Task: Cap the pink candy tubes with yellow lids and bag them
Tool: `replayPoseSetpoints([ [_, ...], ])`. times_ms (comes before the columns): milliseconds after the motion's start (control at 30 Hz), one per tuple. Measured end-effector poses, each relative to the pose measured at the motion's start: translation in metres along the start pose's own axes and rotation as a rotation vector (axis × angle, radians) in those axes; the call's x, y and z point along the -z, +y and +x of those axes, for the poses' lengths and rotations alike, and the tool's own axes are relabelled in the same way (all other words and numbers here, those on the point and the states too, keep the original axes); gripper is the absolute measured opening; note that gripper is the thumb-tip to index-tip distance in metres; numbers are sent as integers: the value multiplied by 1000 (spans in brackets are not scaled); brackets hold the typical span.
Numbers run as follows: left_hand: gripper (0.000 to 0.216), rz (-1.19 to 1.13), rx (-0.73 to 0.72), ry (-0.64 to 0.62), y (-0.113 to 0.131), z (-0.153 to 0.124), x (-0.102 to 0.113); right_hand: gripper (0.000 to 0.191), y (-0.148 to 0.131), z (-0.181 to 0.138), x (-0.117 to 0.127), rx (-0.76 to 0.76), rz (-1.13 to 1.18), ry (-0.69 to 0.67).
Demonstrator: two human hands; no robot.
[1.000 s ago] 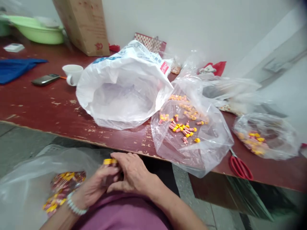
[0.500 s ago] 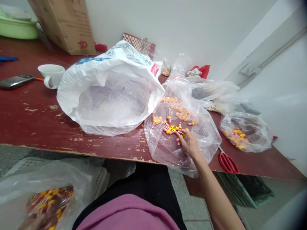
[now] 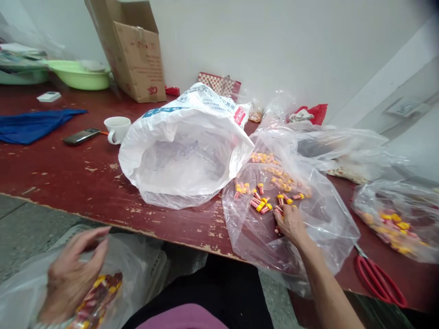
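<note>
My right hand [image 3: 290, 223] rests on a clear plastic bag [image 3: 318, 228] spread on the red table [image 3: 68, 169], its fingers curled over small red-and-yellow pieces [image 3: 262, 204] scattered there. My left hand [image 3: 70, 274] hovers low at the left, fingers apart, over a clear bag [image 3: 20, 292] holding a packed bundle of the same red-and-yellow pieces [image 3: 98, 294]. A large white plastic sack [image 3: 185, 151] lies open on the table between them.
Red scissors [image 3: 379, 281] lie at the table's front right beside another clear bag of pieces [image 3: 394, 221]. A white cup [image 3: 117, 129], phone [image 3: 81, 136], blue cloth [image 3: 34, 124], green basin [image 3: 80, 74] and cardboard box [image 3: 132, 45] stand at the back left.
My hands parted from my lap: the right reached onto the table's clear bag, the left dropped to the bag at lower left and has come back into view.
</note>
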State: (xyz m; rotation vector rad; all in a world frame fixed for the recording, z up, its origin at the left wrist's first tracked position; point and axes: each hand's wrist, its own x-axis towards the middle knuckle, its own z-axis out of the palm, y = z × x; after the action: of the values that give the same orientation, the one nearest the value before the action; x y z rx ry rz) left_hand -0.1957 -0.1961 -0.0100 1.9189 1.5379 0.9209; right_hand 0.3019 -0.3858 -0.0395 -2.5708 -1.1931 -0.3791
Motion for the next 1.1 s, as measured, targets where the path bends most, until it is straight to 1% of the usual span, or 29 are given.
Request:
replayPoseSetpoints([
  [33,27,23,-195,53,26,15,-11,24,0,-2,-2,7,1,3],
  [67,25,13,-368,66,52,31,-25,25,-1,-4,-3,8,-1,13],
  [100,23,7,-503,0,76,48,-42,27,-2,-7,-4,4,-3,27],
  [167,22,26,-656,-139,117,86,-84,32,-6,-14,-4,-7,-6,55],
  [200,30,69,-721,-178,132,105,-106,35,-8,-17,-3,-16,-6,71],
  [267,48,266,-889,-244,154,141,-150,41,-13,-24,0,-54,9,114],
  [333,53,439,-1048,-362,166,170,-186,45,-18,-28,2,-110,39,168],
  [367,54,481,-1098,-410,170,182,-200,46,-19,-30,4,-131,58,187],
  [433,55,511,-1171,-490,175,199,-218,45,-21,-30,5,-140,92,194],
  [500,53,523,-1230,-557,178,210,-227,45,-21,-30,5,-126,103,174],
  [600,49,548,-1295,-649,184,220,-234,48,-20,-29,4,-132,108,144],
  [767,51,585,-1319,-752,193,227,-240,49,-20,-32,6,-211,248,141],
  [867,51,592,-1303,-782,195,221,-234,49,-19,-35,8,-303,374,175],
  [933,45,572,-1282,-786,192,213,-229,48,-18,-36,9,-336,419,255],
  [1033,30,512,-1219,-773,183,199,-220,47,-16,-35,10,-292,424,355],
  [1100,22,465,-1135,-732,176,193,-214,47,-14,-34,10,-264,427,356],
])
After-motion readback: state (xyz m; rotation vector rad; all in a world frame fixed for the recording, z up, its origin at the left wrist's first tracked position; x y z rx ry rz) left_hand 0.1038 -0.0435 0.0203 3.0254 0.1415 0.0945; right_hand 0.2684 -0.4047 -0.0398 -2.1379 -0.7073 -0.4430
